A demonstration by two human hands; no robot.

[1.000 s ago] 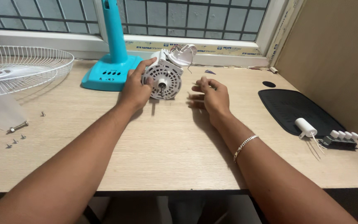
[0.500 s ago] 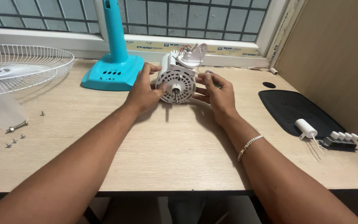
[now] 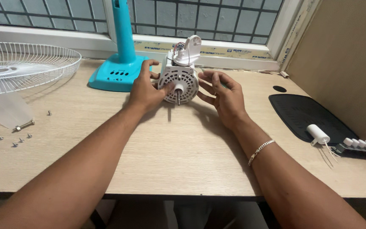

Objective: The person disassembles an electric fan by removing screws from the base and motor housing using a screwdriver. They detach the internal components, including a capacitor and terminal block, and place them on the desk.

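Note:
A white fan motor with a perforated round face and a metal shaft pointing at me stands on the wooden desk. A white plastic piece with coloured wires sits on top of it. My left hand grips the motor's left side, thumb on its face. My right hand is just right of the motor, fingers spread, fingertips at or near its edge.
A turquoise fan base and pole stands behind the motor. A white wire fan guard lies far left, with a bolt and several small screws near it. At right lie a black mat, a white capacitor and a switch block.
My left hand drew the motor rightward and turned it upright. My right hand came up from the desk to the motor's right side, then opened its fingers.

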